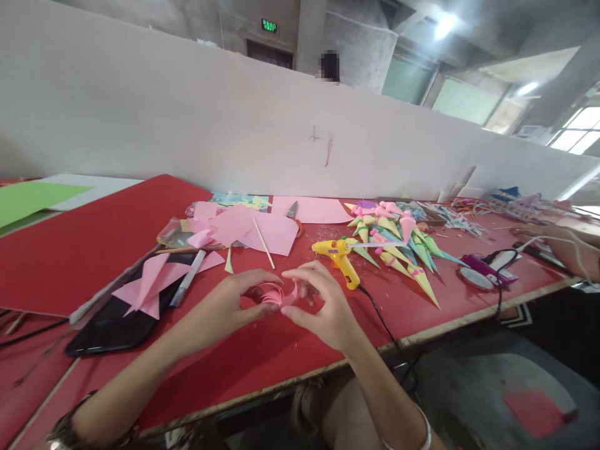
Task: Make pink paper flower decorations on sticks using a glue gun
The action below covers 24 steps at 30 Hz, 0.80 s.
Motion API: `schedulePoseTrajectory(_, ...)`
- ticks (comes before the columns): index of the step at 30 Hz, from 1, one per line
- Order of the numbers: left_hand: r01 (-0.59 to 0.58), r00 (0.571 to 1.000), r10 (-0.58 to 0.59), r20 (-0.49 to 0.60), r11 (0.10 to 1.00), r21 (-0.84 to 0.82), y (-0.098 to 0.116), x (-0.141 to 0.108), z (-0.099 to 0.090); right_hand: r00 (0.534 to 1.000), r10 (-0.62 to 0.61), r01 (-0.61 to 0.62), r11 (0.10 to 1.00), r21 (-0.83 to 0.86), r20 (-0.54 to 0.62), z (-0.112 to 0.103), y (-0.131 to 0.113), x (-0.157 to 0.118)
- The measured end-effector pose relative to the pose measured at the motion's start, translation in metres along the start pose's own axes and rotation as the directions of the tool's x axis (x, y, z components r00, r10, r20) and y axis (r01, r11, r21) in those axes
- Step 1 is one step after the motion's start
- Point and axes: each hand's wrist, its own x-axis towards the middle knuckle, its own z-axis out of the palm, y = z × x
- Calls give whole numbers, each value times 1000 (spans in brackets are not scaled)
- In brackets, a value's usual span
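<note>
Over the red table, my left hand [229, 306] grips a coiled pink paper strip [270, 294] between thumb and fingers. My right hand [323, 303] curves round the right side of the same coil, thumb and fingertips at its edge; part of the paper is hidden by the fingers. Just beyond my right hand lies a yellow glue gun [338, 253], its black cord trailing off the front edge. Beyond my left hand rest pink paper sheets [237, 225], a thin wooden stick [263, 244] and scissors [293, 209]. A pale marker pen [188, 278] lies to the left.
Several coloured paper cones [398, 231] are heaped behind the glue gun. Folded pink paper [152, 284] sits on a black tray [117, 319] at the left. A red board [103, 244] leans behind it. Another person's arm [572, 250] reaches in at the right, near a purple tape-like object [487, 272].
</note>
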Motion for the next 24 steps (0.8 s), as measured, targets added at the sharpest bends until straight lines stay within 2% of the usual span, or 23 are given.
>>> schedulePoseTrajectory(4, 0, 1000, 0, -29, 1000, -22, -2, -1, 0, 1000, 8, -7, 1000, -22, 27, -2, 1, -1)
schedulePoseTrajectory(11, 1, 1000, 0, 10, 997, -72, -2, -2, 1, 998, 38, -40, 998, 38, 40, 5, 2, 0)
schedulePoseTrajectory(17, -25, 1000, 24, 16, 998, 55, -6, -6, 5, 1000, 28, -29, 998, -62, -9, 12, -5, 1)
schedulePoseTrajectory(24, -49, 998, 52, -34, 996, 77, -6, -4, 9, 1000, 13, -12, 996, -93, 9, 19, -7, 0)
